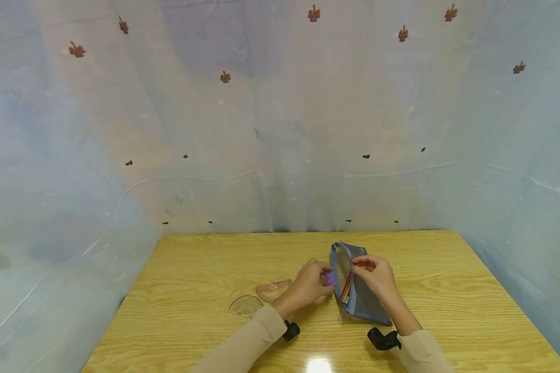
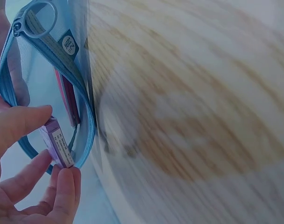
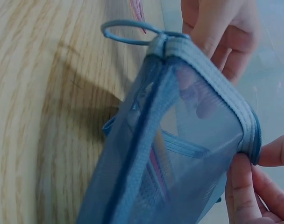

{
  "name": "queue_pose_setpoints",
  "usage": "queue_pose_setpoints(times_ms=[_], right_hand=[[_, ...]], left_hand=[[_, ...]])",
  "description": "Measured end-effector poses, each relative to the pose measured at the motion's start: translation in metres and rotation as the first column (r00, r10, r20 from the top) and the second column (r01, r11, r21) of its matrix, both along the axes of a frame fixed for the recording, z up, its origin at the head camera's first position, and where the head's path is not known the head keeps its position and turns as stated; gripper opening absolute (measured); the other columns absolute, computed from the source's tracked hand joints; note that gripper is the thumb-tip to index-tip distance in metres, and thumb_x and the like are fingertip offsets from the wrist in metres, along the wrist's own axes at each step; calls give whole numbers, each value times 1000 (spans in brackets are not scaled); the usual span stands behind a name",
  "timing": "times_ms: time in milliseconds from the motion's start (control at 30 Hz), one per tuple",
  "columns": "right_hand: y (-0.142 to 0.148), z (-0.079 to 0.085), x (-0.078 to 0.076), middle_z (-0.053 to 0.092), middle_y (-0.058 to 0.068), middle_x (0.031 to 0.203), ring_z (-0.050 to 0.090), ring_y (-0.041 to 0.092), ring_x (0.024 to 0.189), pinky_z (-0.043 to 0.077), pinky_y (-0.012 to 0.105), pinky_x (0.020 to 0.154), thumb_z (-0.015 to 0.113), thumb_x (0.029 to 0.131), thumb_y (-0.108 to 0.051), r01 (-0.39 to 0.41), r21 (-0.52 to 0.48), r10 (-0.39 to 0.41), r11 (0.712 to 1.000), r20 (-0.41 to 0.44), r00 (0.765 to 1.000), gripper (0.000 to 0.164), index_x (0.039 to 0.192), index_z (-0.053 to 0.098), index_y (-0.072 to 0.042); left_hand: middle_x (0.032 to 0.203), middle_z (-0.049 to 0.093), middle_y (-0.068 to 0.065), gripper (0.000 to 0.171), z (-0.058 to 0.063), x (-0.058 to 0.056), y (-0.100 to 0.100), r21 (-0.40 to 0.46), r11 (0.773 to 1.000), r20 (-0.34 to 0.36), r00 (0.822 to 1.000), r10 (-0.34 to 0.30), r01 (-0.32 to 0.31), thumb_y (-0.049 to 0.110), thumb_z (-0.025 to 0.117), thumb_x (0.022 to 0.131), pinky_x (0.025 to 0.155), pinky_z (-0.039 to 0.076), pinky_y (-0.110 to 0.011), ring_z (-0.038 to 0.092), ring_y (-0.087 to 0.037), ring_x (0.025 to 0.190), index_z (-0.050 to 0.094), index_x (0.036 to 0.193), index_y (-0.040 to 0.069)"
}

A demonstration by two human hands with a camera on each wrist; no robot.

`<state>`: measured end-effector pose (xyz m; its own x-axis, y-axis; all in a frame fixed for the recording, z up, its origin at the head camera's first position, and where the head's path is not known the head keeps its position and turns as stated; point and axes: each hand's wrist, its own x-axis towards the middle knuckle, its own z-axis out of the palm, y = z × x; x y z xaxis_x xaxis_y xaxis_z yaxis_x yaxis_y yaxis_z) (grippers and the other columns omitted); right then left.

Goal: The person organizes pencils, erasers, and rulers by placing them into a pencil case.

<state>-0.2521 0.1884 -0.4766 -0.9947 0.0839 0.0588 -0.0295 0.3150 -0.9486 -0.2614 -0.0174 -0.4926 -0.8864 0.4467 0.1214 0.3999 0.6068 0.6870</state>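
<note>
A blue mesh pencil case (image 1: 369, 301) with a zipper lies on the table, its mouth spread apart. My left hand (image 1: 307, 285) pinches a small purple block (image 2: 58, 143) with a white printed label between thumb and fingertips, right at that mouth. On the opposite side, my right hand (image 1: 378, 277) pinches the zippered edge, as the right wrist view also shows. Inside the case are a red pencil (image 1: 346, 286) and other slender sticks, partly hidden by mesh. A ring pull (image 3: 130, 31) hangs at one end of the zipper.
Left of the case, a clear protractor (image 1: 245, 305) and a pinkish curved plastic template (image 1: 267, 288) lie on the wooden table (image 1: 191, 269), partly behind my left arm. A patterned curtain (image 1: 280, 197) hangs behind the far edge.
</note>
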Motion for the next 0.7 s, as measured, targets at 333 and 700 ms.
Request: queue_pose_setpoints(times_ms=[333, 700], right_hand=[[-1, 2, 3, 69, 21, 104, 65, 7, 78, 54, 21, 70, 70, 89, 3, -13, -21, 13, 1000, -6, 1000, 21, 108, 69, 11], [0, 0, 0, 69, 22, 103, 65, 5, 77, 55, 21, 69, 70, 88, 4, -18, -33, 18, 999, 3, 1000, 22, 109, 68, 13]], left_hand=[[105, 58, -1, 41, 1, -5, 11, -13, 999, -9, 999, -39, 39, 16, 83, 85, 78, 50, -22, 55, -13, 92, 69, 122, 4], [102, 60, -3, 38, 0, -9, 18, -30, 998, -32, 998, -59, 58, 11, 85, 82, 75, 47, -22, 50, -9, 86, 72, 117, 5]])
